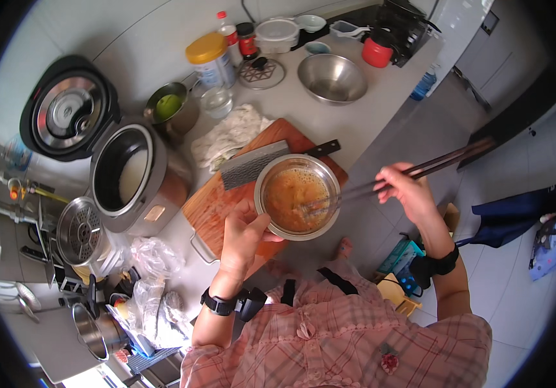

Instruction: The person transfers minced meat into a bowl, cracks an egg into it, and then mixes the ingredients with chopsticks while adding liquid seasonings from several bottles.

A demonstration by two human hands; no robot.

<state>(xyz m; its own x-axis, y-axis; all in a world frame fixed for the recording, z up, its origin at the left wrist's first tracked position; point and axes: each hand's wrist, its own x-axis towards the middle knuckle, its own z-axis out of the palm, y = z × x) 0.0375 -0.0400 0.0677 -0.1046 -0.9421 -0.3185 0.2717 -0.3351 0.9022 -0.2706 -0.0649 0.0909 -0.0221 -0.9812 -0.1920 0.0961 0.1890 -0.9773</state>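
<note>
My left hand grips the near left rim of a round metal bowl, tilted above the cutting board's near edge. Beaten egg, frothy and orange-yellow, fills its bottom. Dark chopsticks are held in my right hand, to the right of the bowl; their tips are blurred in the egg. Beyond the bowl, a cleaver with a hammered blade lies on the wooden cutting board, its black handle pointing right. The bowl hides part of the board and cleaver.
An open rice cooker holding white contents stands left of the board. Behind it are a crumpled cloth, a glass of water and an empty steel basin. Plastic bags lie at the near left. The counter edge runs along the right.
</note>
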